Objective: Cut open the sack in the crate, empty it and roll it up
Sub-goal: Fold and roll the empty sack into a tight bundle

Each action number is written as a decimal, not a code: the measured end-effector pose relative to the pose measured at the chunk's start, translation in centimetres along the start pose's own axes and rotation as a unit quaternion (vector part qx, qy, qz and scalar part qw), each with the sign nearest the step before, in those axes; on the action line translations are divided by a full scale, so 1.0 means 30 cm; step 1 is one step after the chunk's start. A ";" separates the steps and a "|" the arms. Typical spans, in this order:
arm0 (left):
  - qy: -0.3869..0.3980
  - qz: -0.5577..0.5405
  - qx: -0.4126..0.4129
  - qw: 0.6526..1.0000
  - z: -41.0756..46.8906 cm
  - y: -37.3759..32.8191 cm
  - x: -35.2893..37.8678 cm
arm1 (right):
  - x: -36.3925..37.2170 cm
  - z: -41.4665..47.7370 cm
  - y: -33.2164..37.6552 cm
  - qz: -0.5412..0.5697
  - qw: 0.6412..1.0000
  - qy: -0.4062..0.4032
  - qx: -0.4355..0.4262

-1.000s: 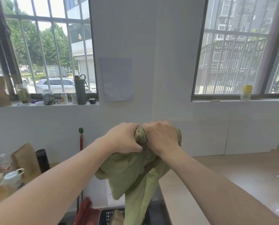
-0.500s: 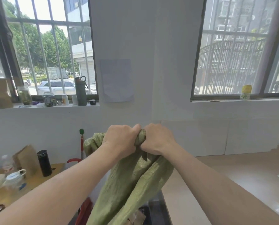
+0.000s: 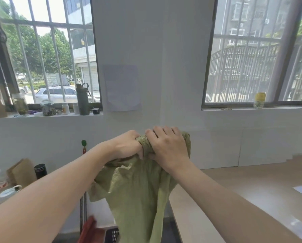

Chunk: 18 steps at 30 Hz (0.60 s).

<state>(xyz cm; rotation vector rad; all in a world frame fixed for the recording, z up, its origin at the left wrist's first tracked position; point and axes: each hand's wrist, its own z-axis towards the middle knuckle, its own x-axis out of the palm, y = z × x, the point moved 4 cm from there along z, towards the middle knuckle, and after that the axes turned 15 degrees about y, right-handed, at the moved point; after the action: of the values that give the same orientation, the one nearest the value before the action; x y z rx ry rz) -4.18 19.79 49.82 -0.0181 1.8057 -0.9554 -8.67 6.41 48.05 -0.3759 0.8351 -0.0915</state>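
The left hand (image 3: 129,146) has its grip clamped on the bunched top of the green sack (image 3: 138,190), the right hand (image 3: 167,146) is clenched on it just beside, and the sack hangs between the forearms, left of the desk (image 3: 243,190).

Both hands, the left hand (image 3: 127,146) and right hand (image 3: 167,146), are raised in open air before the bare white wall (image 3: 164,67), with nothing beside or above them. The hanging green sack (image 3: 136,190) fills the space directly below. To the right, the wooden tabletop (image 3: 234,186) is largely bare. To the left, a black flask (image 3: 40,171), a brown paper bag (image 3: 22,171) and cups crowd the lower desk. What seems a dark crate (image 3: 112,235) sits below, mostly hidden.
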 end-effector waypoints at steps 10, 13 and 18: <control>-0.129 0.368 0.049 0.919 -0.018 -0.023 0.040 | 0.009 0.038 -0.019 0.087 0.984 0.149 0.032; -0.240 0.502 0.081 0.827 -0.013 -0.026 0.079 | -0.003 0.040 -0.021 0.162 0.965 0.193 0.073; -0.249 0.498 0.030 0.830 -0.014 -0.013 0.089 | 0.005 0.042 0.008 0.218 0.943 0.240 0.069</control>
<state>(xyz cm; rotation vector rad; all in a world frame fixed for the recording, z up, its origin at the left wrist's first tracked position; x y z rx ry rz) -5.89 18.64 48.02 0.6070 1.0378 -0.1946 -7.66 6.94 48.61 -0.0234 1.3702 0.1774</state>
